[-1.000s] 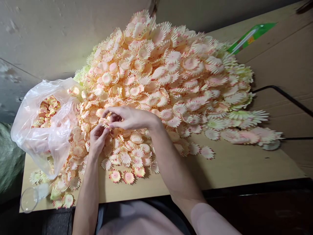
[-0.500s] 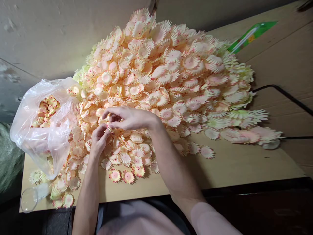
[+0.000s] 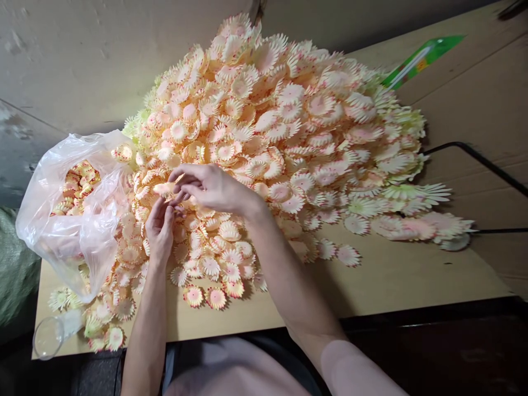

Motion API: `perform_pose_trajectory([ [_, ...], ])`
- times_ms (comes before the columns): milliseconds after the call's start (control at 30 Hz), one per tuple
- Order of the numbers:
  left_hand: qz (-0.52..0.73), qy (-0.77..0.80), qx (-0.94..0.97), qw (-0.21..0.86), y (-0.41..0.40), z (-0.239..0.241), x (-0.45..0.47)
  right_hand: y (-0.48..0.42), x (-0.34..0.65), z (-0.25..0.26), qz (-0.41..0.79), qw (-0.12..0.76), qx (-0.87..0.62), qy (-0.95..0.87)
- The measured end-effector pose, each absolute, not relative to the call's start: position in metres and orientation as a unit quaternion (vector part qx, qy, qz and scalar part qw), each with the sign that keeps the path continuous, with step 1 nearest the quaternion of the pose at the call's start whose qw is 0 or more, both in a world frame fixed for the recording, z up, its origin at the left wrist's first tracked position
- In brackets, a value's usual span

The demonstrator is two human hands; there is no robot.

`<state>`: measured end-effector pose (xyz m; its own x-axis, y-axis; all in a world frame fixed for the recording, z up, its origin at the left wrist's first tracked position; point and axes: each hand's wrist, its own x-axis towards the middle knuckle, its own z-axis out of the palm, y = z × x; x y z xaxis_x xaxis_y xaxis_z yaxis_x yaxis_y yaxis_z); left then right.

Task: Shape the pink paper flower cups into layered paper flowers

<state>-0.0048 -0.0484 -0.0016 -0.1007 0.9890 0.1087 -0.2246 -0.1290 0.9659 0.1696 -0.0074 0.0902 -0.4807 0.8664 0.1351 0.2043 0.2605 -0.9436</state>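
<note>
A large heap of artificial flower petal discs [image 3: 268,121], cream with pink centres and frilled edges, covers much of the table. My left hand [image 3: 160,228] is over the heap's near left part, its thumb and fingers closed together. Just above and to the right, my right hand [image 3: 210,190] bends its fingers down toward the left fingertips. Whatever is between the fingers of either hand is too small or hidden to make out. A pale petal disc [image 3: 164,190] shows beside the right fingertips; whether it is held I cannot tell.
On the left, a clear plastic bag [image 3: 37,198] contains red-edged discs. A clear plastic cup [image 3: 48,336] lies at the table's [image 3: 383,286] near left corner. Behind the heap on the right is a green packet [image 3: 439,52]. A black rod [image 3: 490,165] and cardboard [image 3: 474,104] are at far right.
Both my hands have moved slightly up and to the left over the heap. The right fingers are spread a little more. The heap and bag look the same.
</note>
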Motion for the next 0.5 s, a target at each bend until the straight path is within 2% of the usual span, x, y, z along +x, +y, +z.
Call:
perform_pose_trajectory([
  [200, 0.624, 0.430, 0.452, 0.471, -0.051, 0.010, -0.003, -0.017, 0.176, 0.109, 0.364, 0.426, -0.467, -0.684],
  [300, 0.621, 0.445, 0.447, 0.465, -0.053, 0.012, -0.004, -0.028, 0.183, 0.120, 0.341, 0.426, -0.479, -0.687],
  [367, 0.621, 0.449, 0.445, 0.465, -0.053, 0.012, -0.004, -0.040, 0.186, 0.125, 0.351, 0.391, -0.460, -0.716],
  [500, 0.636, 0.448, 0.443, 0.445, -0.052, 0.010, -0.003, -0.073, 0.181, 0.120, 0.380, 0.234, -0.371, -0.814],
])
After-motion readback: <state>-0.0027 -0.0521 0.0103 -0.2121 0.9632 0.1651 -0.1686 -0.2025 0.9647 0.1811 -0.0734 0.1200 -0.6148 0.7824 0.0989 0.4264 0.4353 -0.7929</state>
